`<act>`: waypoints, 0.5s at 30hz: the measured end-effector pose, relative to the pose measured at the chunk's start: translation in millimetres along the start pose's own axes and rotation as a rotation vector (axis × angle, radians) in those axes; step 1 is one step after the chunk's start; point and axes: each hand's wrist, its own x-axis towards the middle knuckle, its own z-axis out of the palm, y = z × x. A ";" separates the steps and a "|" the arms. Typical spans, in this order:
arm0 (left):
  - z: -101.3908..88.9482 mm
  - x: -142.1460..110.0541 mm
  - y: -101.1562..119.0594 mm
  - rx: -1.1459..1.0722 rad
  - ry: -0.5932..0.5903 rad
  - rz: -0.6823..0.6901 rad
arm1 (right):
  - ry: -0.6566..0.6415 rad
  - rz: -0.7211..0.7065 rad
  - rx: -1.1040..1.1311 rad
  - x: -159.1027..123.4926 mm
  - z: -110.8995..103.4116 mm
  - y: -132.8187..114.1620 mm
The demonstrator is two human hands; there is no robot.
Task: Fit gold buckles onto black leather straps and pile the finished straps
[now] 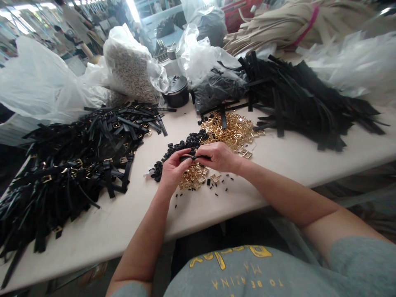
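Both my hands meet over the middle of the table, closed on one short black strap (194,157). The fingers of my left hand (175,168) pinch its left end, and my right hand (220,156) grips the other end. My fingers cover most of the strap, so I cannot tell whether a buckle is on it. Below and behind the hands lie gold buckles (235,130) in a loose heap. A pile of small black loops (182,145) sits beside them, partly behind my left hand.
Black straps with gold buckles (102,165) cover the table's left side. Plain black straps (297,99) are heaped at the right. Behind stand a bag of small pale parts (128,62), a black round container (177,91) and a bag of dark pieces (213,86). Beige strips (278,27) lie farther back.
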 end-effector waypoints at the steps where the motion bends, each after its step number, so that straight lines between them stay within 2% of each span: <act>1: 0.2 -0.3 0.4 0.098 0.002 0.082 | -0.002 -0.001 -0.006 -0.3 0.8 0.3; 5: 1.8 -1.3 2.3 0.412 0.035 0.389 | -0.019 0.004 -0.021 -0.5 4.5 2.0; 9: 0.4 -3.8 5.8 0.493 0.122 0.532 | -0.003 0.041 -0.064 0.6 2.6 4.5; 12: -8.5 -3.4 8.0 0.390 0.270 0.567 | 0.064 0.082 -0.126 0.8 -2.7 6.2; 15: -19.7 0.3 7.2 0.292 0.371 0.475 | 0.100 0.060 -0.138 0.1 -5.1 6.0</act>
